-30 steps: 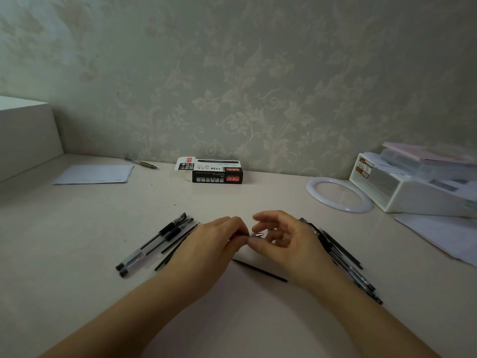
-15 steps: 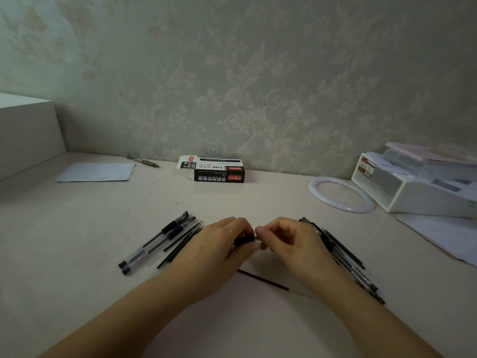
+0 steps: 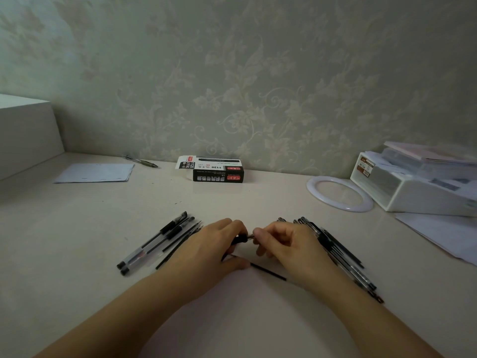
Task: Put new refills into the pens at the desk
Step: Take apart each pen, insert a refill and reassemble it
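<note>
My left hand (image 3: 211, 251) grips a black-gripped pen (image 3: 241, 239), most of it hidden under my fingers. My right hand (image 3: 286, 244) pinches the pen's metal tip end, the two hands almost touching. A thin black refill (image 3: 268, 272) lies on the desk just below and between my hands. A group of pens and refills (image 3: 160, 241) lies to the left of my left hand. Another pile of pens (image 3: 340, 254) lies to the right, partly hidden by my right wrist.
A black and white refill box (image 3: 214, 169) stands by the wall. A sheet of paper (image 3: 95, 173) and a lone pen (image 3: 140, 161) lie back left. At the right are a white ring (image 3: 312, 188), a white organizer (image 3: 413, 189) and loose papers (image 3: 444, 233).
My right hand's fingers have closed in on the pen tip and moved up against my left hand. The view has tilted slightly; the piles have not moved.
</note>
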